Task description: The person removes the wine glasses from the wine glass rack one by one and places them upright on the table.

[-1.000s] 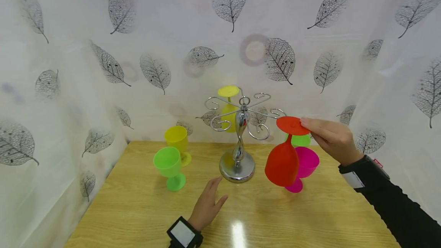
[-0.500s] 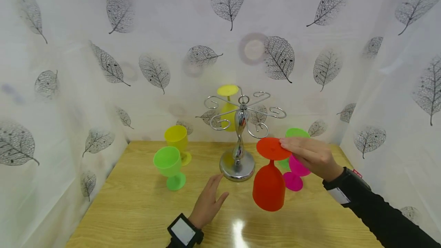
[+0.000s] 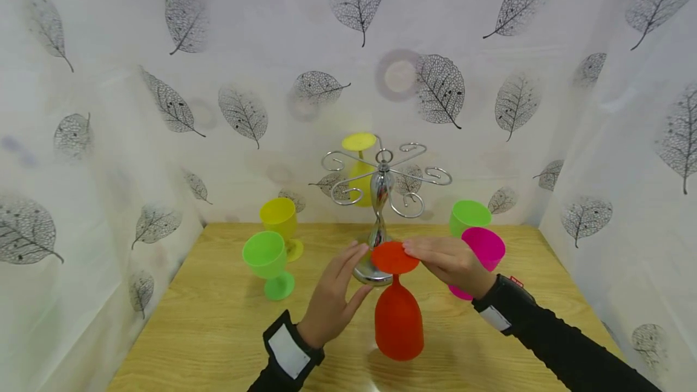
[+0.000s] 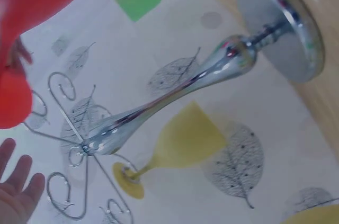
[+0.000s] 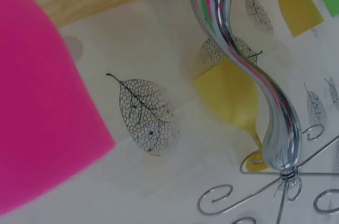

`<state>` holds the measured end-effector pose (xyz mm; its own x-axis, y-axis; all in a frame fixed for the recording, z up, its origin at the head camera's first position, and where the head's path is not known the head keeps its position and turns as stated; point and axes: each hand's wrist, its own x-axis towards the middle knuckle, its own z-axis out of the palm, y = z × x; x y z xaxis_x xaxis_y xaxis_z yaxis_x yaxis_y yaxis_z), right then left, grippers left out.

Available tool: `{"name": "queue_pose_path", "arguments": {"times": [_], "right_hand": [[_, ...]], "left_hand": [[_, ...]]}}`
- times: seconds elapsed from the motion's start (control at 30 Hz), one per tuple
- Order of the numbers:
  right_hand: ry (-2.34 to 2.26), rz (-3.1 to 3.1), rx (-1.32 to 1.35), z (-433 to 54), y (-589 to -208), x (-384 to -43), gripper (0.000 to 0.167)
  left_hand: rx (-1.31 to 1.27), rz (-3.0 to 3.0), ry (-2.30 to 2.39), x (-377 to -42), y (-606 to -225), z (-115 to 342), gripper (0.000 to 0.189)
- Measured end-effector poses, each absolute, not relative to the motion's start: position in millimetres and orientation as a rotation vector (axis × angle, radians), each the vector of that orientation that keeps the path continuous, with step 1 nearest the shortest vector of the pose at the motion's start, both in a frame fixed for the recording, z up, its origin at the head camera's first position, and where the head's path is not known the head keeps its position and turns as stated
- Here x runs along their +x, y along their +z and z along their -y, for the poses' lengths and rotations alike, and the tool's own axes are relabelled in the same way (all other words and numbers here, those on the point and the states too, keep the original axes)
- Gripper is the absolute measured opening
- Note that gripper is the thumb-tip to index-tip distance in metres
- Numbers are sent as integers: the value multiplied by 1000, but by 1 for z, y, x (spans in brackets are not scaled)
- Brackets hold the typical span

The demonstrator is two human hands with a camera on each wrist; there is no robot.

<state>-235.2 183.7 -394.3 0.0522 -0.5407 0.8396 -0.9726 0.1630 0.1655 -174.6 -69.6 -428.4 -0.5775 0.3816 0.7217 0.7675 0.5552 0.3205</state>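
Red cup (image 3: 399,325): upside down above table (image 3: 179,331), in front of metal stand (image 3: 380,189). Right hand (image 3: 454,262): fingers clamped on edge of foot (image 3: 389,257). Left hand (image 3: 327,307): thumb and fingers apart, nothing held. Judged light, stiff, possibly slippery; best hold, foot or stem (image 3: 395,281).

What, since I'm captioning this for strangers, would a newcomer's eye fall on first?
Probably the upside-down red goblet, front and centre, its foot gripped by the right hand, with the left hand close by. Behind it, the chrome stemware rack draws the eye, a hanging yellow goblet at its back. Bright upright pairs flank it: a standing yellow goblet and lime goblet at left, a green goblet and magenta goblet at right.
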Motion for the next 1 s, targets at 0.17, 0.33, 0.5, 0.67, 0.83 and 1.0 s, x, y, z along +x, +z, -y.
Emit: {"name": "queue_pose_path", "arguments": {"times": [0.17,0.33,0.5,0.67,0.83,1.0], "right_hand": [[735,1837,1452,-178,-406,-235,31],[892,2047,1352,-177,-425,-238,31],[1082,2178,1229,-176,-439,-241,19],[1207,2282,1160,-175,-442,-240,23],[1327,2314,1176,-171,-444,-238,17],[1414,2345,1163,-168,-444,-236,16]], "left_hand": [[-982,2134,-785,-176,-415,70,52],[-1031,2131,-630,-179,-420,72,63],[-1100,2158,-370,-181,-432,68,72],[-1175,2155,-151,-181,-441,62,70],[-1277,2096,-115,-185,-449,56,69],[-1355,2081,-190,-187,-454,53,61]]}}
